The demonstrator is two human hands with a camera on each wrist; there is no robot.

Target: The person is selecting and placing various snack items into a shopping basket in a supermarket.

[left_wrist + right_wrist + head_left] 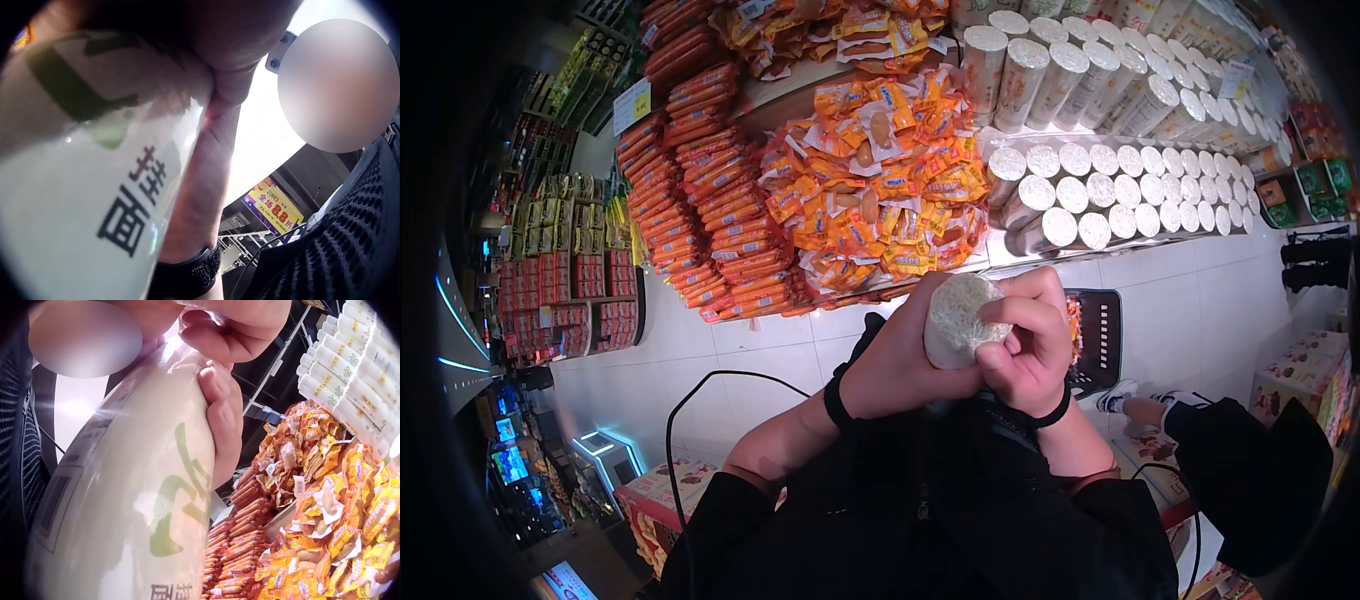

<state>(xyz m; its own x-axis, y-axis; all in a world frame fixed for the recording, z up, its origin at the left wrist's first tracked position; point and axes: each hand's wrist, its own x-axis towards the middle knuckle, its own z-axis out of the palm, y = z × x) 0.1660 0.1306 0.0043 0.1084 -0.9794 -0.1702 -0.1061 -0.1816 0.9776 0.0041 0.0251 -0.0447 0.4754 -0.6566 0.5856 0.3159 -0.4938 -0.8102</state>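
Note:
A white cylindrical pack of dried noodles (962,322), its round end facing up, is held in front of the chest. My left hand (892,352) grips it round the side. At the crinkled clear wrap on its end, my right hand (1032,340) pinches with thumb and curled fingers. Green and black printing shows on the pack (81,187) in the left wrist view. In the right wrist view, the fingers of the left hand (225,425) wrap the far side of the pack (137,481), and the right hand's fingers (237,337) bend over its end.
Shelves ahead hold stacked noodle packs (1130,190), a heap of orange-wrapped snacks (890,190) and piled red sausages (720,230). A black basket (1108,340) with orange packets stands at the right on the tiled floor (1170,290). Another person's shoe (1117,397) shows nearby.

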